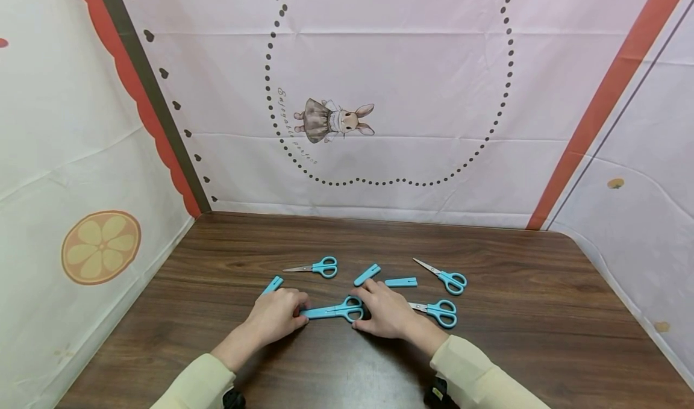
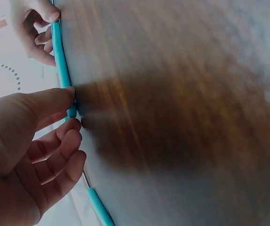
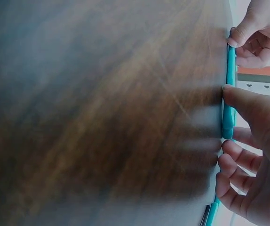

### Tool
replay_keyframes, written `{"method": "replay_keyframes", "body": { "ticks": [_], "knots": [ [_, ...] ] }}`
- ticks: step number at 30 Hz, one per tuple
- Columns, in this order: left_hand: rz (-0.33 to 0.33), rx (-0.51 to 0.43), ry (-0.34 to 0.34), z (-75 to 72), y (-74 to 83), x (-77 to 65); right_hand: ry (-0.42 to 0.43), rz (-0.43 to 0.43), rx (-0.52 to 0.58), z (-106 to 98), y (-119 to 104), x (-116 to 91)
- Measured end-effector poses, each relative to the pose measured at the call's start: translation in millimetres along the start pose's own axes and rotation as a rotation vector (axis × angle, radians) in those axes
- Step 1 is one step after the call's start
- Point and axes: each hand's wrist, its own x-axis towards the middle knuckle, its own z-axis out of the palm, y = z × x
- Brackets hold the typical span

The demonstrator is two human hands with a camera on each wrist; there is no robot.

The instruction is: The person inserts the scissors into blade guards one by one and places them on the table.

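A pair of light-blue-handled scissors (image 1: 352, 300) lies level at the near middle of the table, its blades hidden inside a blue sheath (image 1: 323, 313). My left hand (image 1: 278, 314) pinches the sheath's closed end between thumb and fingers. At the other end my right hand (image 1: 386, 310) holds the handle loops by thumb and fingers. In the left wrist view the left hand (image 2: 41, 141) grips the end of the blue strip, seen edge-on. The right wrist view shows the right hand (image 3: 259, 146) with its thumb on the handle. Partly behind the left hand is another sheath (image 1: 273, 285).
Unsheathed scissors (image 1: 325, 267) lie behind the hands, with two more at the right, a farther pair (image 1: 453, 282) and a nearer pair (image 1: 442, 313) beside my right hand. Two loose sheaths, one slanted (image 1: 367, 274) and one level (image 1: 401, 282), lie beyond that hand on the wooden table (image 1: 520, 312).
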Motion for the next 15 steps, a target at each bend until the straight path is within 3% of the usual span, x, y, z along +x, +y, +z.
{"method": "replay_keyframes", "body": {
  "ticks": [15],
  "knots": [
    [0.007, -0.007, -0.026, -2.0, -0.3, 0.9, 0.000, 0.034, 0.045, -0.2, 0.2, -1.6]
  ]
}}
